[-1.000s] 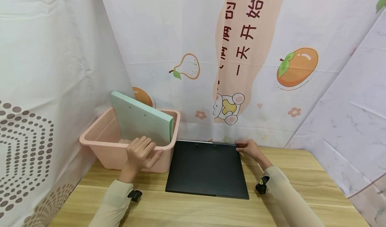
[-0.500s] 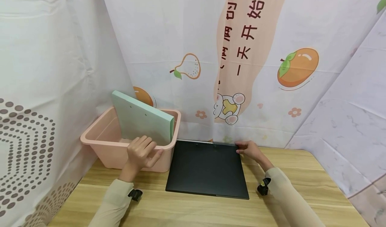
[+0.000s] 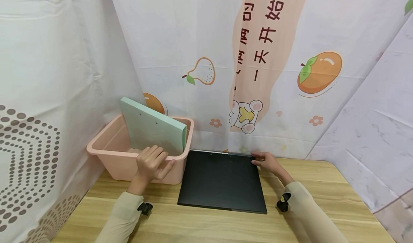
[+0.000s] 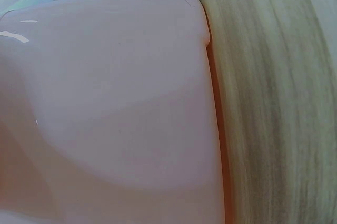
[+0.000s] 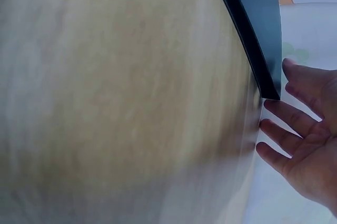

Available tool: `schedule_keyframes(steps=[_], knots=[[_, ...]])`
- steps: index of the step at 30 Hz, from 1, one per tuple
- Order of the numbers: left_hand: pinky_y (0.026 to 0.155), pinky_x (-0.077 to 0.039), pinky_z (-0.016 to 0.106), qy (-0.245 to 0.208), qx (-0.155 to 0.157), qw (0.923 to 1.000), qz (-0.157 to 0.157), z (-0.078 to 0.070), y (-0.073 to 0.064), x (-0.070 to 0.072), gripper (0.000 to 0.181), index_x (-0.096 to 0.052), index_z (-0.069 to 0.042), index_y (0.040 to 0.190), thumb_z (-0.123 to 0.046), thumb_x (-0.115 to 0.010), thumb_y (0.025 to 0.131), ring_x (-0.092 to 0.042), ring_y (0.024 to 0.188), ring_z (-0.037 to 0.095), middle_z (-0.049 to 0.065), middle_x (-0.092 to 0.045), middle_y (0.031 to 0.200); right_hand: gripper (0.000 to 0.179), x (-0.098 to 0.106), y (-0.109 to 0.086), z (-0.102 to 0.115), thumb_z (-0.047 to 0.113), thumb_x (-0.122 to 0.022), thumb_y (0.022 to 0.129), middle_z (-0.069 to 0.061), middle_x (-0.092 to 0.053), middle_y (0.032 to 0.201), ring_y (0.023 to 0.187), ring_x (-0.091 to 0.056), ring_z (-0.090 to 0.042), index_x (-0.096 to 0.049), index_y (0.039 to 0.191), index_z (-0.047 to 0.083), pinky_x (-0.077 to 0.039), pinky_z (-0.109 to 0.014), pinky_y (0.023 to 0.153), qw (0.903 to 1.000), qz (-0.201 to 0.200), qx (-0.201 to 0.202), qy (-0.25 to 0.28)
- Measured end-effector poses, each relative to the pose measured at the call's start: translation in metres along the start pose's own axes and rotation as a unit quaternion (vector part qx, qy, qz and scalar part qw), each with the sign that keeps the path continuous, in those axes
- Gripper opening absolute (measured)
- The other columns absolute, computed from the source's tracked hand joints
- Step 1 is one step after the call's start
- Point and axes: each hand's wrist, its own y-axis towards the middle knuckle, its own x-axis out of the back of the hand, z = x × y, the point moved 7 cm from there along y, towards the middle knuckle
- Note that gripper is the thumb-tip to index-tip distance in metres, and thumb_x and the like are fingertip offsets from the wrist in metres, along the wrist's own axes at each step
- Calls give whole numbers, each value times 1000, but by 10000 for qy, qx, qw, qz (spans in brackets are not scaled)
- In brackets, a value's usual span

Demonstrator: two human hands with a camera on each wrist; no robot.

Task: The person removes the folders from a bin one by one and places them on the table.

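My left hand [image 3: 151, 164] grips the front rim of a pink plastic bin [image 3: 117, 167], fingers curled over it and thumb along the outside. A mint-green file folder [image 3: 151, 130] stands tilted inside the bin, its lower part hidden by the front wall. To the bin's right, a black file folder [image 3: 222, 182] lies flat on the table, its far edge near the back curtain. My right hand [image 3: 268, 163] is at that folder's far right corner. In the right wrist view its fingers [image 5: 287, 111] are spread and fairly straight, close to or touching the corner.
The wooden table [image 3: 206, 228] runs in front of and to the right of the black folder. A printed curtain [image 3: 200, 103] hangs along the back edge, and more cloth closes in both sides. The bin's outer wall [image 4: 126, 87] fills most of the left wrist view.
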Motion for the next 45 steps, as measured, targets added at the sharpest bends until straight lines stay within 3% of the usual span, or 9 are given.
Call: schedule_keyframes(steps=[14, 26, 45], knots=[[42, -23, 29, 28, 0, 10000, 42, 2, -4, -1, 48, -56, -8, 59, -39, -55, 95, -38, 45, 18, 4, -47, 53, 46, 3, -3, 14, 18, -69, 97, -29, -59, 139, 135, -50, -48, -61, 135, -5, -40, -62, 109, 9987, -292, 209, -374], [42, -25, 29, 4, 15, 10000, 38, 1, -5, -1, 48, -55, -8, 58, -40, -55, 95, -38, 45, 18, 4, -47, 54, 43, 3, -7, 25, 16, -71, 95, -28, -62, 134, 130, -55, -48, -63, 132, -6, -45, -62, 103, 9952, -481, 588, -624], [42, -25, 30, 11, 3, 10000, -15, 1, -6, -1, 48, -55, -9, 58, -40, -56, 94, -38, 45, 19, 4, -47, 53, 40, 5, -9, 34, 12, -71, 94, -28, -66, 130, 123, -60, -47, -65, 129, -7, -48, -62, 99, 9924, -627, 796, -698]])
